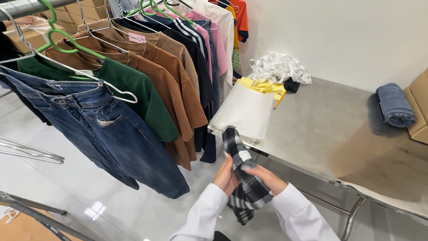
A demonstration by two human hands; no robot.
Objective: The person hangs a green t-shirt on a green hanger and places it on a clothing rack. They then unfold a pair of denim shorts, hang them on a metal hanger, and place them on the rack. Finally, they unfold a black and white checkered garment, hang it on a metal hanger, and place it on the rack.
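Observation:
Both hands hold a black-and-white checked cloth (243,165), bunched into a long roll that points up toward the table edge. My left hand (226,176) grips its left side and my right hand (267,177) wraps its lower right part. Loose fabric of the same cloth hangs below my wrists. White sleeves cover both arms. The roll's upper end sits just in front of a stack of clear plastic bags (245,111) on the metal table (321,120).
A clothes rail at left carries jeans (111,134), a green shirt (133,89), brown shirts (174,76) and more garments on hangers. On the table lie white strips (278,67), yellow papers (263,85), a folded denim piece (394,106) and a cardboard box (419,107).

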